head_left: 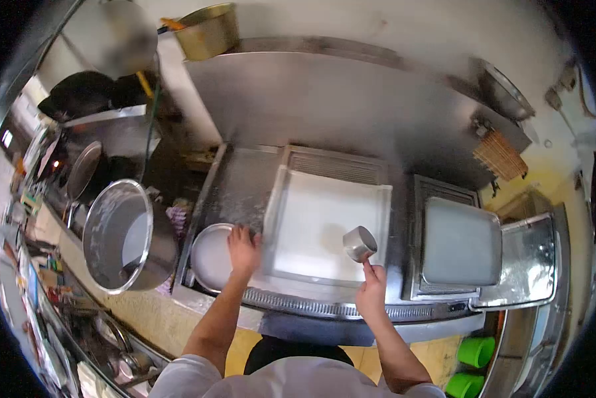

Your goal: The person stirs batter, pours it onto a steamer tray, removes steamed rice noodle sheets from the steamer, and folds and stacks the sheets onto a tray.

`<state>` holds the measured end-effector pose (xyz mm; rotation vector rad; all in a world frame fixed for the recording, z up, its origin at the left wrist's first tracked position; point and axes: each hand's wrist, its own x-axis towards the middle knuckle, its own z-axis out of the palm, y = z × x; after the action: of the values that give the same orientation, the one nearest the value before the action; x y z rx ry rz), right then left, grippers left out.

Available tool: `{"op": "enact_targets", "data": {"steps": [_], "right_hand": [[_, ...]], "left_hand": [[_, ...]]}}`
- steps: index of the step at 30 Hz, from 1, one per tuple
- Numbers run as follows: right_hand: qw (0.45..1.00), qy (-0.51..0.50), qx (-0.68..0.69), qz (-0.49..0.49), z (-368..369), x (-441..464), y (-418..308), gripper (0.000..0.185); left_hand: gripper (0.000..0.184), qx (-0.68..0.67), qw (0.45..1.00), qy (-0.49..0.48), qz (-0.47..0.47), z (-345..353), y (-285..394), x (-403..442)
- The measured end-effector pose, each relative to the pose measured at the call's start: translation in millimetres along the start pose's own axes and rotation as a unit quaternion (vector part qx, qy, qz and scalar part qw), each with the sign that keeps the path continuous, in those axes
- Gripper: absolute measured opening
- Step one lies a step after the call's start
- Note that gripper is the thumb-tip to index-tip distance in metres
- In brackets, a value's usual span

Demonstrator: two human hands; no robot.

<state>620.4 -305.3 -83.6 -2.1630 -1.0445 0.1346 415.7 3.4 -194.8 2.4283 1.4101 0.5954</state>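
My right hand [372, 292] grips the handle of a metal dipper [360, 243], a small deep cup, which is over the right part of a wide rectangular tray [331, 222] of smooth white stuff. My left hand [244, 251] has its fingers stretched out over the right rim of a round metal pan [201, 272] with a pale surface inside. Whether the fingertips press on that rim is unclear. A second rectangular tray [462, 242], also with a pale white surface, sits on the counter to the right.
A large steel pot [153, 229] with whitish liquid stands at the left. An empty shiny tray [527, 262] lies at the far right. Two green containers [475, 351] are below the counter. A bamboo mat [500, 156] and a brass-coloured pot [208, 32] are near the back wall.
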Motion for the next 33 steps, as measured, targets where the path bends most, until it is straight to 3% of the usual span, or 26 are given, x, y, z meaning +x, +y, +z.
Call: {"op": "enact_targets", "data": {"steps": [1, 4, 7, 9, 10, 11, 13, 14, 17, 21, 22, 25, 26, 29, 32, 33], "right_hand": [[1.0, -0.005, -0.002, -0.004, 4, 1, -10, 0.06], [0.997, -0.037, 0.074, 0.004, 33, -1, -41, 0.054], [0.974, -0.095, 0.202, 0.033, 74, -10, -80, 0.042], [0.949, -0.168, 0.257, 0.069, 114, -18, -91, 0.037], [0.903, -0.256, 0.308, 0.153, 132, -16, -102, 0.036], [0.888, -0.288, 0.315, 0.172, 148, -17, -114, 0.036], [0.852, -0.354, 0.325, 0.206, 179, -16, -149, 0.035], [0.842, -0.366, 0.34, 0.203, 203, -19, -157, 0.032], [0.827, -0.375, 0.352, 0.226, 271, -24, -175, 0.029], [0.881, -0.37, 0.234, 0.181, 326, -28, -186, 0.023], [0.943, -0.317, 0.105, 0.012, 339, -31, -183, 0.027], [0.953, -0.288, 0.053, -0.082, 346, -36, -178, 0.03], [0.945, -0.313, 0.018, -0.095, 350, -35, -176, 0.041], [0.922, -0.365, -0.083, -0.098, 322, -47, -200, 0.051], [0.9, -0.391, -0.09, -0.172, 282, -63, -213, 0.056], [0.904, -0.358, -0.076, -0.22, 278, -72, -204, 0.056]], "left_hand": [[0.052, 0.026, 0.999, 0.015, -0.025, -8, -27, -6], [0.038, 0.206, 0.973, -0.092, -0.05, -27, -87, -42], [0.029, 0.096, 0.977, -0.19, -0.03, -37, -130, -66], [0.027, 0.017, 0.989, -0.142, -0.028, -54, -132, -87], [0.029, -0.034, 0.992, -0.115, -0.037, -61, -133, -98], [0.03, -0.084, 0.992, -0.086, -0.046, -68, -133, -109], [0.032, -0.089, 0.996, 0.001, -0.013, -94, -123, -127], [0.033, -0.089, 0.995, 0.045, 0.003, -106, -119, -136], [0.037, -0.125, 0.991, 0.048, 0.004, -127, -122, -163], [0.036, -0.145, 0.988, 0.047, 0.001, -150, -127, -195], [0.037, -0.147, 0.988, 0.051, -0.003, -154, -127, -203], [0.036, -0.152, 0.986, 0.055, -0.038, -161, -125, -226], [0.035, -0.158, 0.984, 0.059, -0.055, -162, -123, -232], [0.034, -0.133, 0.984, 0.066, -0.099, -173, -116, -252], [0.035, -0.117, 0.978, 0.074, -0.156, -183, -104, -275], [0.035, -0.12, 0.973, 0.079, -0.183, -186, -98, -285]]}}
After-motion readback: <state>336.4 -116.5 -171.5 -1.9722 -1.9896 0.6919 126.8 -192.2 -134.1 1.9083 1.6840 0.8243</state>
